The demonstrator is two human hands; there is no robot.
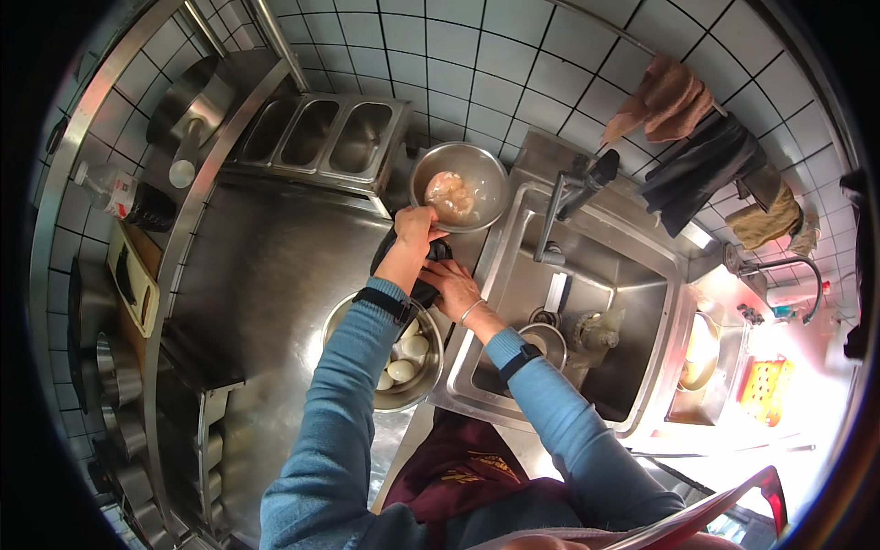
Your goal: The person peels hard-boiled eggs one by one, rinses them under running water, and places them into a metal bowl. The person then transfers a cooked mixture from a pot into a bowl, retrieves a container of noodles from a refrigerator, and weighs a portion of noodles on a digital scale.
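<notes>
Between the two bowls, my hands are together at a limp black thing (425,292), either cloth or a bag; I cannot tell which. My left hand (414,229) is closed on its far part, close to the rim of the far steel bowl (495,170). Fingers bent over the same thing, my right hand (451,286) grips it from the right. Pinkish, wet-looking food (449,194) lies in the far bowl. Several white peeled eggs (401,370) sit in the near steel bowl (433,378), partly hidden under my left forearm.
To the right is a steel sink (632,275) with a tap (554,252), a small pot (541,341) and a clear plastic bag (600,330) inside. Steel food pans (359,137) stand at the back left. Cloths (665,101) hang on the wall. A shelf rail (215,151) crosses the left side.
</notes>
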